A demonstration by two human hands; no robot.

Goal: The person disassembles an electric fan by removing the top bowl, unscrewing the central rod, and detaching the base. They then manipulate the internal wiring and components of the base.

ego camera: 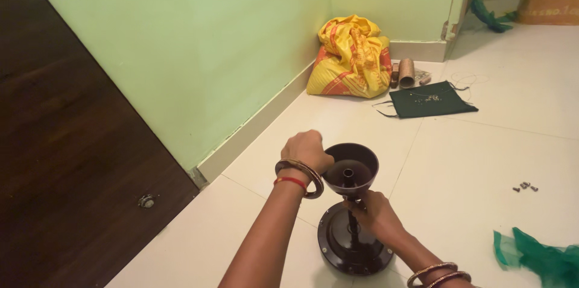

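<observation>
A dark brown metal part stands on the white floor: a round base, a thin upright rod, and a bowl-shaped cup on top with a small tube at its centre. My left hand grips the left rim of the cup. It wears bangles and a red thread at the wrist. My right hand is closed around the rod just under the cup, above the base. Bangles show on that wrist too.
A yellow sack leans in the corner of the green walls. Beside it lie a brown tube and a dark green cloth with small parts. Several screws lie at right, near a green cloth. A dark door is at left.
</observation>
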